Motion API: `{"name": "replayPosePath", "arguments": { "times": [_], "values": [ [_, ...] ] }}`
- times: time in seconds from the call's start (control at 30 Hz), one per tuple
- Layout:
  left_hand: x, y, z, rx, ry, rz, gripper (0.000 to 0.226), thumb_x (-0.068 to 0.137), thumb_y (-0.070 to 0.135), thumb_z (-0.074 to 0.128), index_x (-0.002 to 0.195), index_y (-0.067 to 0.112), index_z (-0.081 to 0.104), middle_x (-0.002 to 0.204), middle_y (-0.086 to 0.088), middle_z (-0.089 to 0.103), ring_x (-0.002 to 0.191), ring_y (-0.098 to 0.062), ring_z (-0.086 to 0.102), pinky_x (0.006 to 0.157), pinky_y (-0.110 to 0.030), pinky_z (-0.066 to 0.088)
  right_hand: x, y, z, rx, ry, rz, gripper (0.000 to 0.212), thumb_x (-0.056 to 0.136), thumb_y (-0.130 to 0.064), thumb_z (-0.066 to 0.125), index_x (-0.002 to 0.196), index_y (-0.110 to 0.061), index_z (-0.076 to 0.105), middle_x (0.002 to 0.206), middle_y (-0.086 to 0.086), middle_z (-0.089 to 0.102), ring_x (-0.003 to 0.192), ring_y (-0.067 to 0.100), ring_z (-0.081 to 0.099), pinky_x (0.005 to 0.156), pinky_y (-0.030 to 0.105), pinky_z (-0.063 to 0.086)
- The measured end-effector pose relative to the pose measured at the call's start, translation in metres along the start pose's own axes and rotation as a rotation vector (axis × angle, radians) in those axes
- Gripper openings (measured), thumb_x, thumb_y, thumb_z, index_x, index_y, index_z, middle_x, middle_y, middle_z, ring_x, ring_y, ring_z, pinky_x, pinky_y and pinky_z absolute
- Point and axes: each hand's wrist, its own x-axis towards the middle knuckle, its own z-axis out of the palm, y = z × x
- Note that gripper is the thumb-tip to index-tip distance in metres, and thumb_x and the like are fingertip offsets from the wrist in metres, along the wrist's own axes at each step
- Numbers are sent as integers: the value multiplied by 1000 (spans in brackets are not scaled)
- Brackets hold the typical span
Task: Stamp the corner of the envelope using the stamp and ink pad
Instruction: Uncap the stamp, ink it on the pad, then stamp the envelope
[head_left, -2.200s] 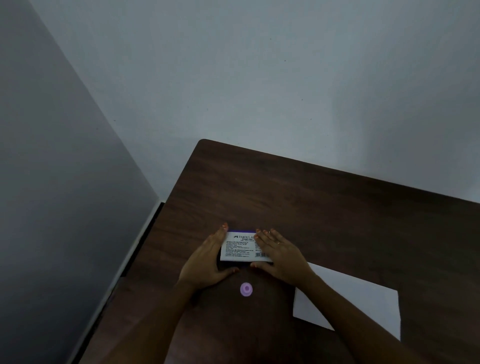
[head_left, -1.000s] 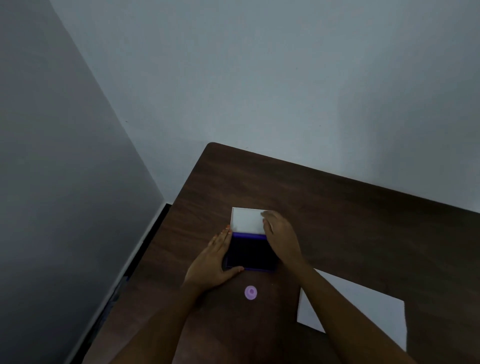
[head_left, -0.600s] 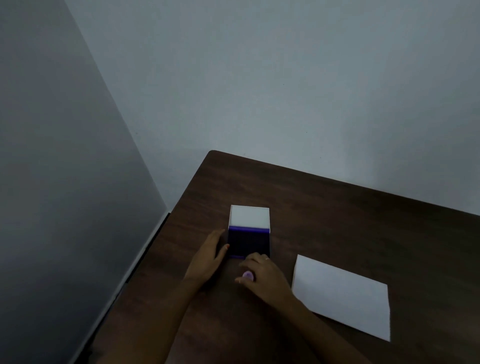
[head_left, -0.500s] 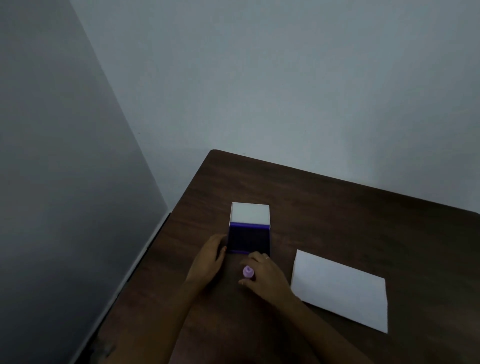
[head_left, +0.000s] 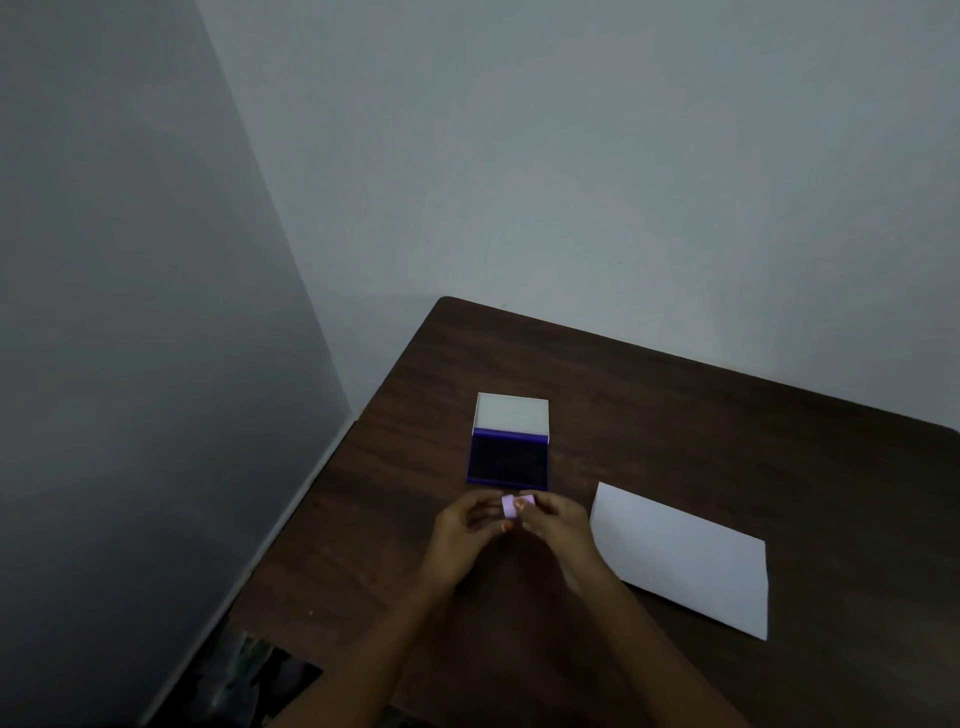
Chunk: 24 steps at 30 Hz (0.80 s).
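Note:
The ink pad (head_left: 508, 461) lies open on the dark wooden table (head_left: 675, 415), its dark purple pad facing up and its white lid (head_left: 511, 414) folded back behind it. Just in front of the pad, both hands hold a small pink stamp (head_left: 514, 505) between their fingertips, slightly above the table. My left hand (head_left: 467, 535) grips its left part, my right hand (head_left: 556, 525) its right part. The white envelope (head_left: 685, 558) lies flat to the right of my right hand, its near-left corner close to my wrist.
The table sits in a room corner, with grey walls to the left and behind. Its left edge (head_left: 332, 499) drops to the floor. Something dark and patterned (head_left: 244, 680) lies low at the lower left.
My right hand picked the pink stamp off the table. My left hand left the ink pad's side and joined it on the stamp, in front of the open pad.

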Motion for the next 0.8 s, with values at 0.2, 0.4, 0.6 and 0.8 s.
{"name": "replayPosePath", "arguments": {
  "times": [0.2,0.4,0.6,0.8],
  "values": [
    [-4,3,5,-89,29,-37,25,77,14,71,100,10,64,101,-10,69,96,-23,65,90,-34,50,-10,-1,-3,95,-46,65,24,81,-17,64,104,-13,63,114,13,63,103,24,59,95,37,48],
    [0,3,4,-99,37,-66,13,75,13,72,86,17,66,93,-6,71,85,-16,67,78,-22,50,-16,0,-4,-60,-64,51,30,83,-32,61,109,-17,60,117,11,60,101,21,55,90,31,44],
    [3,2,-9,-37,53,-84,14,76,13,71,85,23,66,87,3,71,81,-7,67,69,-18,49,-15,-7,-21,595,-162,116,24,87,-1,49,107,-8,60,113,15,60,100,21,59,73,27,58],
    [17,-9,-5,536,-64,18,18,79,15,68,93,20,58,103,2,57,90,-9,57,75,-20,48,-19,-8,-31,1054,-215,195,27,67,1,60,94,-3,62,84,15,75,75,22,72,57,28,59]
  ]
}}
